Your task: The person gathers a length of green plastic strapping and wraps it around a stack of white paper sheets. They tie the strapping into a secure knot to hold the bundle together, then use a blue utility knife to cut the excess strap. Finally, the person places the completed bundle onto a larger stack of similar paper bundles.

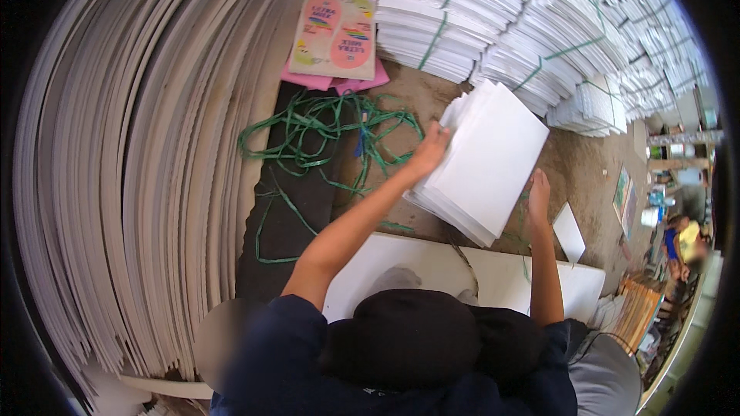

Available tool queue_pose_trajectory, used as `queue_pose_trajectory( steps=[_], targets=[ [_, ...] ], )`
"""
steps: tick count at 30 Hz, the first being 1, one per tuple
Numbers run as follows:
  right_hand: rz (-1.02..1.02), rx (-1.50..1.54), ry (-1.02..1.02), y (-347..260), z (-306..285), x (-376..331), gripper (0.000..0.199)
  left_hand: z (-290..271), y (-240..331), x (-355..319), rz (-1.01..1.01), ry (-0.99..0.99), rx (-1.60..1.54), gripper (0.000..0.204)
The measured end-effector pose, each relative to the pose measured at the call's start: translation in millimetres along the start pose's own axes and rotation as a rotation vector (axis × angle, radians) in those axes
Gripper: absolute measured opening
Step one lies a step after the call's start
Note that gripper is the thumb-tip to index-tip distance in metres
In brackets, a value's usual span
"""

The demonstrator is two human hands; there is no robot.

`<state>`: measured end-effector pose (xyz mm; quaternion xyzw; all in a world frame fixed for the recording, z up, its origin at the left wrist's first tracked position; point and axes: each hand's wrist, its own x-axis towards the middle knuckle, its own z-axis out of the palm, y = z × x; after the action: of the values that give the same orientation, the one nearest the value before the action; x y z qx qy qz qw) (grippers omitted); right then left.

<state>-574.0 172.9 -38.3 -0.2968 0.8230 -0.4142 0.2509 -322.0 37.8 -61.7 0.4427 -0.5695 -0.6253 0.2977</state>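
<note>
White sheets in a loose stack (493,154) are held between two bare hands, above or on a brown surface (590,162); whether the underside is raised off it cannot be told. The stack's long axis is slanted from far right to near left, and its layers are fanned unevenly along the left and near edges. By the left hand (433,148) the left long edge is met about midway; its fingers are bent in against the layers and seem closed on them, so the stack is found directly to their right. By the right hand (539,191) the opposite long edge is flanked, with the stack lying just to its left; its fingers are only slightly curled, and whether the edge is touched or a narrow gap is left cannot be told. The left hand is thus judged the nearer. To the left, tangled green twine (308,139) is spread; on the far side, tied white bundles (420,19) are piled; to the near right, a small white card (569,233) is seen apart from the stack.
</note>
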Motion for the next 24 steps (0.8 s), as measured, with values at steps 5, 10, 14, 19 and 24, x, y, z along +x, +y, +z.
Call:
queue_pose_trajectory(
  steps=[5,10,14,19,24],
  targets=[
    [0.067,0.218,0.092,-25,43,-13,0.034,-6,11,-23,-0.071,-0.113,0.016,0.047],
    [-0.055,-0.072,0.179,-35,43,-17,0.034,10,-2,-29,0.044,0.045,0.094,0.031],
    [-0.102,-0.253,0.051,-19,1,-1,0.031,3,15,-27,0.231,0.195,0.508,0.029],
    [-0.019,0.056,-0.117,-78,-46,-10,0.03,-39,86,-10,0.071,0.043,0.559,0.028],
    [0.074,0.503,-0.522,-145,-42,-25,0.027,2,134,-2,0.328,-0.089,0.488,0.023]
  ],
)
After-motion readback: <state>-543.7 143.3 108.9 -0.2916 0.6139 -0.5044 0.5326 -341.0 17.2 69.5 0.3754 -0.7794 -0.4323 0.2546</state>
